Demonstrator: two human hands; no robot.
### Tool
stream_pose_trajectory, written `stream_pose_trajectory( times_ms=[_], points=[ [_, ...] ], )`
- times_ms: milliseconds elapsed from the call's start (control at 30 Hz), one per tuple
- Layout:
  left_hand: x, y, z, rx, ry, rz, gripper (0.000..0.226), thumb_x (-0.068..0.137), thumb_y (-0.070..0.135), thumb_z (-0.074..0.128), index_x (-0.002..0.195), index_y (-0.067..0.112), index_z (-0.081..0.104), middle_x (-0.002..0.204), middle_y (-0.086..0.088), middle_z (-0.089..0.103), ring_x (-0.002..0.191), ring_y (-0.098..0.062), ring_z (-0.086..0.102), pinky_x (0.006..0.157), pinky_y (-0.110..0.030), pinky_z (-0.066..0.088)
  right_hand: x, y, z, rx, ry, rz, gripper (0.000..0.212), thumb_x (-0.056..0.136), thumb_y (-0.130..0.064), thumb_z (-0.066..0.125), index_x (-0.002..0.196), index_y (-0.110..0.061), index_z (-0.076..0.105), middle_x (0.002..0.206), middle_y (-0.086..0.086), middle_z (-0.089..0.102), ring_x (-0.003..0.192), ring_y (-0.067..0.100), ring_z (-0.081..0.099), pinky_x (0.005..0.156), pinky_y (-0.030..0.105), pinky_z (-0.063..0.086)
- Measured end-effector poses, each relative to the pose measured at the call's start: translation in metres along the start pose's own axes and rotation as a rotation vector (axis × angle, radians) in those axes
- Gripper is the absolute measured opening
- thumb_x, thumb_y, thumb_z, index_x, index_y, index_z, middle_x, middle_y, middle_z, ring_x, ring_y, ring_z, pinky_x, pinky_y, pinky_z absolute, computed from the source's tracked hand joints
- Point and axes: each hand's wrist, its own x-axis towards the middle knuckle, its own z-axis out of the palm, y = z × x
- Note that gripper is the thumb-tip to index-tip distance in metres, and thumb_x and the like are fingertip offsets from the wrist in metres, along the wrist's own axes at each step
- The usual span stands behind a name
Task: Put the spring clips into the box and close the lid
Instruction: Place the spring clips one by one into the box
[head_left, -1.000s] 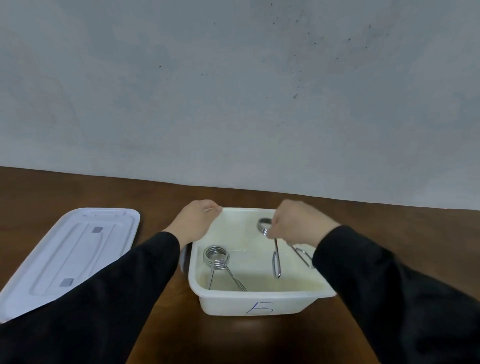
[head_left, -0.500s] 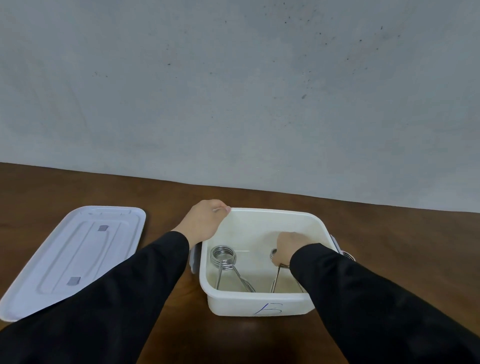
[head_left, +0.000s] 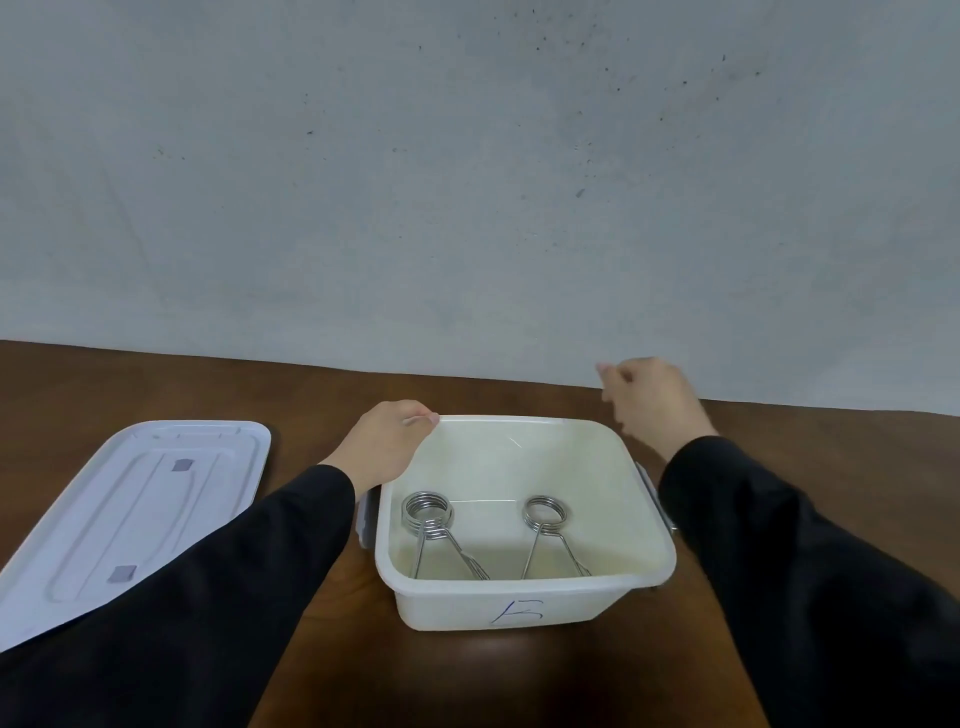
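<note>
1. Brown wooden table (head_left: 156, 384) across the lower half of the frame, grey speckled wall (head_left: 467, 182) filling the upper half.
2. White box (head_left: 519, 597) at lower centre, open, with a blue handwritten mark on its near wall and grey latches on its left and right sides.
3. Two spring clips on the box floor, apart from each other: left spring clip (head_left: 427, 512) with a thicker coil toward the middle of the box and legs running to the near wall; right spring clip (head_left: 544, 512) with a thinner coil, legs splayed toward the near wall.
4. Lid (head_left: 130, 519) lying flat on the table at lower left, well apart from the box, partly covered at its near edge by a black sleeve (head_left: 208, 597).
5. Left hand (head_left: 387, 447) resting on the far-left corner of the box rim, fingers curled over the edge and gripping it.
6. Right hand (head_left: 649, 400) raised at centre right, above and beyond the far-right corner of the box, touching nothing, fingers loosely curled and slightly apart, empty, somewhat blurred.
</note>
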Motion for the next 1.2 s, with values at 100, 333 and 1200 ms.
stream_pose_trajectory(
  times_ms=[100, 333, 1200],
  points=[
    [0.001, -0.002, 0.0, 0.002, -0.003, 0.0, 0.033, 0.101, 0.034, 0.048, 0.112, 0.014, 0.071, 0.109, -0.002, 0.071, 0.102, -0.021, 0.062, 0.074, -0.026, 0.044, 0.006, 0.047, -0.022, -0.077, -0.122, 0.146, 0.038, 0.101, -0.034, 0.05, 0.087, -0.004, 0.069, 0.076, 0.014, 0.069, 0.063, 0.031, 0.065, 0.073, 0.045, 0.061],
    [0.002, -0.002, 0.002, 0.003, 0.014, 0.016, 0.031, 0.101, 0.033, 0.049, 0.111, 0.014, 0.072, 0.11, 0.0, 0.07, 0.105, -0.019, 0.061, 0.074, -0.019, 0.042, -0.017, 0.122, 0.024, -0.412, -0.515, 0.32, 0.025, 0.094, -0.028, 0.066, 0.11, -0.01, 0.072, 0.096, 0.003, 0.072, 0.086, 0.017, 0.066, 0.075, 0.026, 0.053],
    [0.003, -0.003, 0.002, -0.006, 0.015, -0.01, 0.029, 0.1, 0.035, 0.051, 0.107, 0.017, 0.072, 0.109, -0.001, 0.071, 0.092, -0.017, 0.06, 0.068, -0.026, 0.041, -0.001, 0.076, -0.039, -0.258, -0.038, 0.151, 0.037, 0.092, -0.039, 0.062, 0.071, -0.009, 0.066, 0.066, 0.008, 0.064, 0.061, 0.022, 0.06, 0.053, 0.027, 0.041]
  ],
)
